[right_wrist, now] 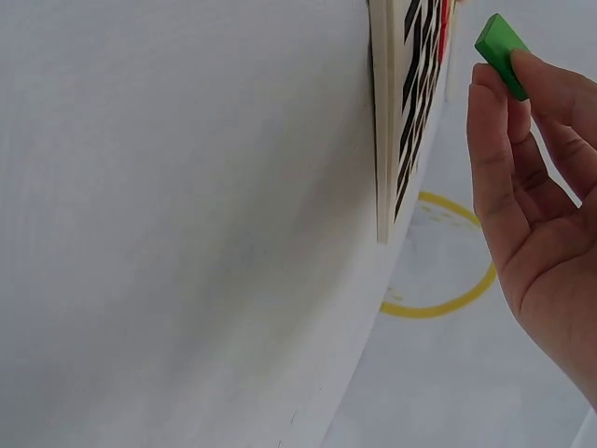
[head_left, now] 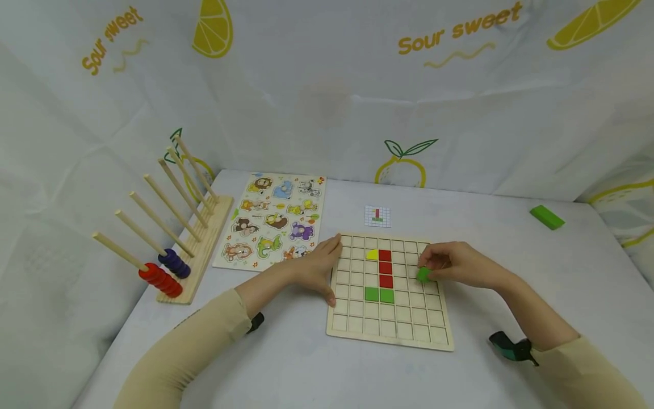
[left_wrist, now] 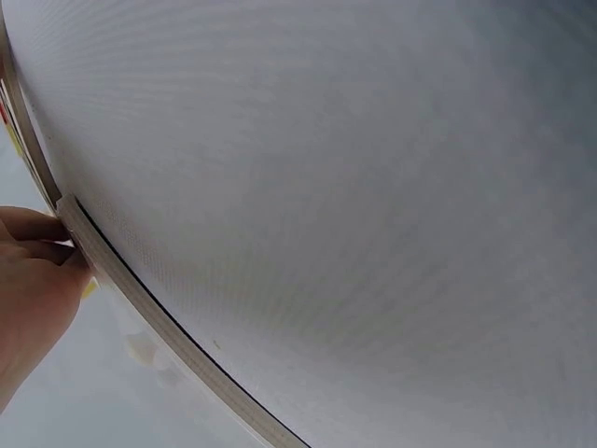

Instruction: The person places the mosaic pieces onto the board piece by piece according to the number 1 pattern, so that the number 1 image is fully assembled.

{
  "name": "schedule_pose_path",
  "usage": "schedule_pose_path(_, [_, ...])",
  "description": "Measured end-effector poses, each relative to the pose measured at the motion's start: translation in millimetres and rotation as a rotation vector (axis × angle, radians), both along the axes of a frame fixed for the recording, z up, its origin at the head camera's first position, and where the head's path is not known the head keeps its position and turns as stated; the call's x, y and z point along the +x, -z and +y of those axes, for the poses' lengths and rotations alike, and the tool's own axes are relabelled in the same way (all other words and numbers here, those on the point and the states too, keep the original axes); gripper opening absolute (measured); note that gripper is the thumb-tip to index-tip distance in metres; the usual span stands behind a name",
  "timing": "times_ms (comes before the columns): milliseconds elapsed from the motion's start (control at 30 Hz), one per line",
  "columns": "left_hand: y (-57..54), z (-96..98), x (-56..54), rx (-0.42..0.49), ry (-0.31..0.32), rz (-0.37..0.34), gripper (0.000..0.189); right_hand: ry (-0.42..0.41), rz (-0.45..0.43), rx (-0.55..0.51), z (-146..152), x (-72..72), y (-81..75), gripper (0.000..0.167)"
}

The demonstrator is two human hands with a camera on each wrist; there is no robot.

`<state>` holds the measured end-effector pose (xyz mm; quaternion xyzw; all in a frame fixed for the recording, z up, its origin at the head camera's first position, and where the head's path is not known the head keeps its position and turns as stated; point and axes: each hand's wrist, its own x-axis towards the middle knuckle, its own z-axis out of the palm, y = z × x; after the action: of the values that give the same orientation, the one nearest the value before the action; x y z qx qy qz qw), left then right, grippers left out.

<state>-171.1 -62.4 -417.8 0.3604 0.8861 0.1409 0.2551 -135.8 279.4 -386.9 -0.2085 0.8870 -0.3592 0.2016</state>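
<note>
A wooden grid board (head_left: 357,324) lies on the table, with a yellow quarter-round piece (head_left: 372,254), a column of red squares (head_left: 385,267) and two green squares (head_left: 386,296) in its cells. My left hand (head_left: 315,268) rests at the board's left edge, fingers spread and thumb low along it; the left wrist view shows this hand (left_wrist: 37,289) only in part. Over the right side of the board, my right hand (head_left: 460,262) pinches a green block (head_left: 423,274) between thumb and fingers. The right wrist view shows that block (right_wrist: 502,54) raised off the board.
Behind the board lies a small pattern card (head_left: 377,217). An animal puzzle board (head_left: 271,221) and a peg rack (head_left: 204,244) with red rings (head_left: 160,279) and blue rings (head_left: 174,263) stand on the left. A green bar (head_left: 546,217) lies at far right.
</note>
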Motion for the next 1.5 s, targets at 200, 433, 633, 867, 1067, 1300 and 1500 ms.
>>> schedule_pose_path(200, [1.0, -0.4, -0.1, -0.008, 0.004, 0.008, 0.139, -0.048, -0.03, -0.002, -12.8, 0.2, 4.7, 0.014])
schedule_pose_path(433, [1.0, -0.3, -0.6, -0.006, 0.008, 0.008, 0.139, -0.132, -0.061, -0.022, -29.3, 2.1, 10.0, 0.013])
schedule_pose_path(633, [1.0, 0.0, -1.3, -0.008, 0.014, 0.008, 0.138, -0.163, -0.048, -0.004, -37.5, 5.2, 13.0, 0.012])
schedule_pose_path(867, [1.5, -0.5, -2.1, -0.004, 0.016, 0.005, 0.139, -0.145, -0.052, 0.032, -40.3, 5.3, 16.4, 0.013])
schedule_pose_path(1067, [1.8, -0.6, -1.7, -0.009, 0.016, 0.008, 0.138, -0.152, -0.05, 0.017, -40.3, 6.3, 17.2, 0.012])
schedule_pose_path(1300, [2.3, -0.7, -1.7, -0.008, 0.011, 0.002, 0.138, -0.161, -0.032, 0.025, -42.2, 9.3, 18.3, 0.011])
schedule_pose_path(1500, [3.3, -0.5, -2.0, -0.011, 0.012, 0.009, 0.138, -0.158, -0.012, 0.039, -43.1, 10.8, 18.5, 0.01])
